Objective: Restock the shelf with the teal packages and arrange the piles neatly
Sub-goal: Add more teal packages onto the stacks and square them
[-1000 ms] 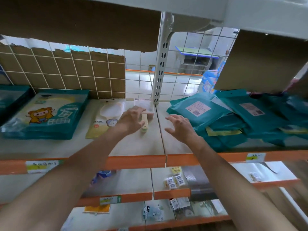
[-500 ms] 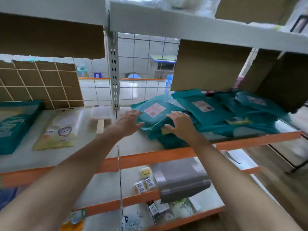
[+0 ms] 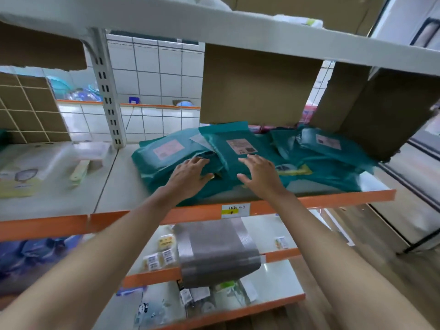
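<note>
We reach both bare arms to a loose heap of teal packages [image 3: 223,153] lying on the orange-edged shelf [image 3: 333,198], our left hand [image 3: 190,173] resting flat with straight fingers on the left pile, our right hand [image 3: 260,175] spread wide, fingertips touching the middle package.

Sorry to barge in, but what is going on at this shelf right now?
A person is tidying a heap of teal plastic mailer packages on the white, orange-edged shelf. Their left hand and right hand both rest flat on the front packages, gripping nothing. The pile overlaps untidily, not yet squared.
</note>
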